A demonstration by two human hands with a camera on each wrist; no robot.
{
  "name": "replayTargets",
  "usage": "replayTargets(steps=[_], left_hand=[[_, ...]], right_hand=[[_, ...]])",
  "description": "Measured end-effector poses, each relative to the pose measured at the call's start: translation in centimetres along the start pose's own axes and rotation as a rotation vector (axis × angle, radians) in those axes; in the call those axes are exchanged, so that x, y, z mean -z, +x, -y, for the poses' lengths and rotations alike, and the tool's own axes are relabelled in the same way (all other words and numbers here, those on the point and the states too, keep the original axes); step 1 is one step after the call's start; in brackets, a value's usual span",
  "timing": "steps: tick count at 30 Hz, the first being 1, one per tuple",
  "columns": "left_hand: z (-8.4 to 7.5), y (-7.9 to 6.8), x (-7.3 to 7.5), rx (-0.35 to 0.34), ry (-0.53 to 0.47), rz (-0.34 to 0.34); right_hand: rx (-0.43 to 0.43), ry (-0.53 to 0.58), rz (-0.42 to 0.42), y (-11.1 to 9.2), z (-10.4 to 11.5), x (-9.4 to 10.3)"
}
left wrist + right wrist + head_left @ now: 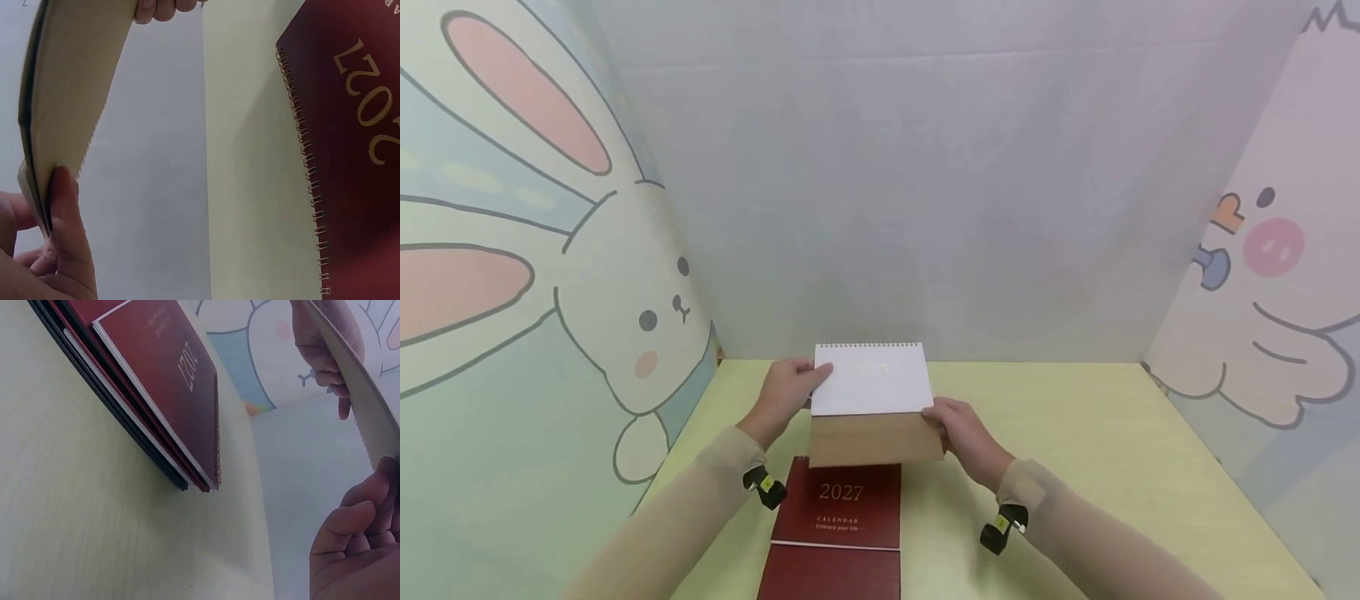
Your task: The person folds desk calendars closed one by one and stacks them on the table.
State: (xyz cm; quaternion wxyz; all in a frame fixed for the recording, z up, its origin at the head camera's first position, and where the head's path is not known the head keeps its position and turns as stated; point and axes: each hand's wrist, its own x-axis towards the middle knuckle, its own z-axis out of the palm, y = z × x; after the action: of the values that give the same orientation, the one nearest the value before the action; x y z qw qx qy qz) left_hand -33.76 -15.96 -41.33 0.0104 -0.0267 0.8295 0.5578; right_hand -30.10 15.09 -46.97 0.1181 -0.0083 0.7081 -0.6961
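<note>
A white spiral-bound desk calendar point(872, 390) with a brown cardboard base point(874, 440) is held up above the table, its coil along the far edge. My left hand point(784, 397) grips its left side, the thumb lying over the white page. At the lower right side, my right hand point(967, 437) pinches the edge where page and cardboard meet. Below it lies a dark red calendar point(842, 504) marked 2027, partly covered by the raised one. The right wrist view shows this red calendar point(169, 369) on top of a stack with red and dark edges.
The pale yellow table point(1075, 467) extends to the right of the stack. A grey-white wall sheet point(925, 208) rises behind it. Side panels carry a printed rabbit point(617, 308) on the left and a white cartoon figure point(1292, 317) on the right.
</note>
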Motion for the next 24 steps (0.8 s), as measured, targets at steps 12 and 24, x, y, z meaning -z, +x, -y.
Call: replayTargets(steps=[12,24], left_hand=[[1.0,-2.2,-1.2,0.016,0.054,0.078],[1.5,-4.5,-3.7,0.004,0.026,0.148]], right_hand=[[-0.024,-0.038,0.076,-3.1,-0.5,1.0],[-0.092,-0.069,0.072,-6.5,-1.2,3.2]])
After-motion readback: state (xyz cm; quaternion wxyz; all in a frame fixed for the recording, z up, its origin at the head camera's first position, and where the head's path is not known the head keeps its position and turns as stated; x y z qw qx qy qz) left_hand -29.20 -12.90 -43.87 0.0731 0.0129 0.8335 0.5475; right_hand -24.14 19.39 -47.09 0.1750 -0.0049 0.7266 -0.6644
